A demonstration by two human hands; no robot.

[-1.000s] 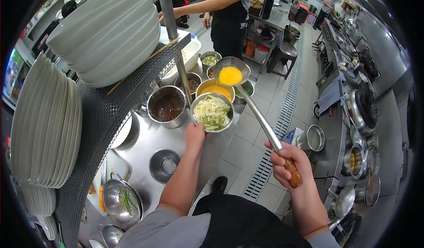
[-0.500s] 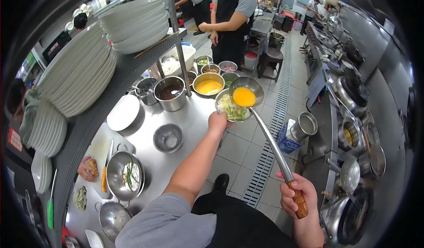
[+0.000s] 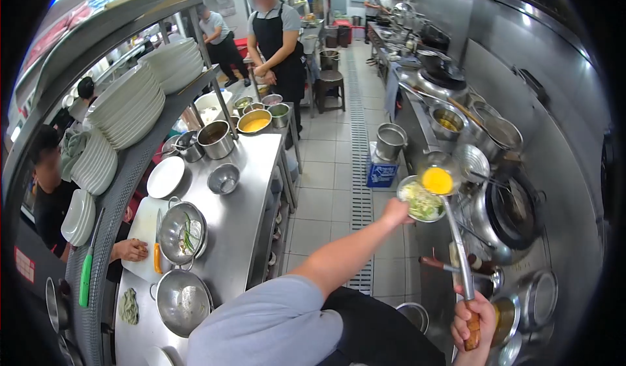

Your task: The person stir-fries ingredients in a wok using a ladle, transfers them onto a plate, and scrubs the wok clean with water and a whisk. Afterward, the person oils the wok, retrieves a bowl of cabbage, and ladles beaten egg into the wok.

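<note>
My left hand point(image 3: 396, 213) grips the rim of a metal bowl point(image 3: 424, 217) of pale shredded vegetables with green pieces. Wrapped round the brown wooden handle of a long steel ladle is my right hand point(image 3: 473, 320). The ladle point(image 3: 458, 235) carries bright yellow liquid, which looks like beaten egg point(image 3: 437, 181). Its cup is right beside the bowl's far right edge, overlapping it in view; whether they touch I cannot tell. Both are between the counter and the stove line, near a wok point(image 3: 512, 209) on the right.
On the left steel counter point(image 3: 235, 235) are colanders point(image 3: 182, 301), an orange-handled knife point(image 3: 157, 255) and a pot of yellow liquid point(image 3: 254, 122). Another person's hand point(image 3: 134, 250) rests on the cutting board point(image 3: 140, 229). A co-worker point(image 3: 277, 46) stands beyond. A blue crate point(image 3: 381, 172) stands on the floor.
My view has turned right, toward the stoves. Both hands have carried the bowl and the ladle away from the counter's pots to the stove side.
</note>
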